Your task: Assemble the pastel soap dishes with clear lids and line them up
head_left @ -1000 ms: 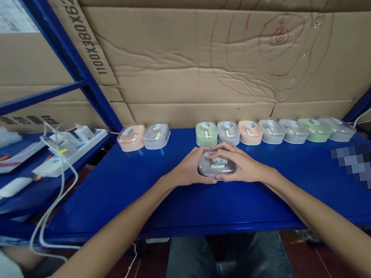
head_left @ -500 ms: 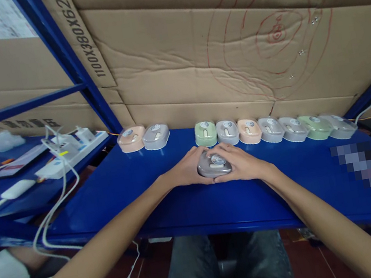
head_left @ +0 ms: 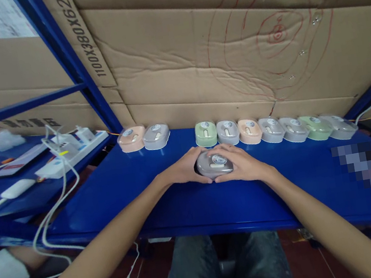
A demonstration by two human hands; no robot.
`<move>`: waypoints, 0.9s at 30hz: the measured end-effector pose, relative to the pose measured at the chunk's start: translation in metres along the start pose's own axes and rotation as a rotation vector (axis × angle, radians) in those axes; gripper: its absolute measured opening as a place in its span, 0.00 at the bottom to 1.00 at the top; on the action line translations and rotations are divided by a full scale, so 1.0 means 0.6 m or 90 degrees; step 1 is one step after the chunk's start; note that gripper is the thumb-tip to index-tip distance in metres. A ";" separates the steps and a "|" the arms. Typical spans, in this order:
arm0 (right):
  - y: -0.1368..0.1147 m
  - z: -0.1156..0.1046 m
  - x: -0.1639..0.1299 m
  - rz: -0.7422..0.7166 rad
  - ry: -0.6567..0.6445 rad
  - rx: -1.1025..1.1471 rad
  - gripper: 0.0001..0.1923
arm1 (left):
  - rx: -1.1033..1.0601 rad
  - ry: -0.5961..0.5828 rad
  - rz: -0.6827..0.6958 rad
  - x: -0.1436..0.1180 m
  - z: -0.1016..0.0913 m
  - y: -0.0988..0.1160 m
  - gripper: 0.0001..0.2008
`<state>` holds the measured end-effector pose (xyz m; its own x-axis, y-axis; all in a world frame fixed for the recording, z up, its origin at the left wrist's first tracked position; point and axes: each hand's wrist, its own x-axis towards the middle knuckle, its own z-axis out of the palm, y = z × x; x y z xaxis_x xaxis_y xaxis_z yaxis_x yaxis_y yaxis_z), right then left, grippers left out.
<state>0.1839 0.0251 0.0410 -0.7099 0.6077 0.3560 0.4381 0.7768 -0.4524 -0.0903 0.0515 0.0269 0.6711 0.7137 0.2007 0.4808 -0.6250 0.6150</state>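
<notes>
Both the left hand (head_left: 184,171) and right hand (head_left: 243,165) grip a grey case (head_left: 214,164) on the blue desk (head_left: 145,198); cardboard (head_left: 194,61) behind, a row of cases (head_left: 269,130) along it.

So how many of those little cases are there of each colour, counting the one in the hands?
Peach cases: 2
Grey cases: 6, counting the held grey case between the left hand and right hand
Green cases: 2
Total: 10

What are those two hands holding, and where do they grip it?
A grey lidded case, clasped between left hand and right hand at its two ends.
</notes>
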 end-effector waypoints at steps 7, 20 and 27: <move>-0.003 -0.001 -0.001 0.014 -0.005 -0.006 0.41 | -0.007 0.024 0.001 -0.001 0.005 -0.012 0.47; 0.000 0.005 -0.003 -0.018 -0.008 -0.103 0.37 | -0.005 0.050 0.002 -0.001 0.013 -0.007 0.54; -0.007 0.012 -0.004 -0.014 0.006 -0.144 0.37 | 0.017 0.031 0.005 -0.003 0.008 -0.001 0.56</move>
<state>0.1800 0.0189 0.0363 -0.7155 0.5914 0.3720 0.5366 0.8061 -0.2495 -0.0892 0.0489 0.0225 0.6464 0.7235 0.2425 0.4916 -0.6379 0.5929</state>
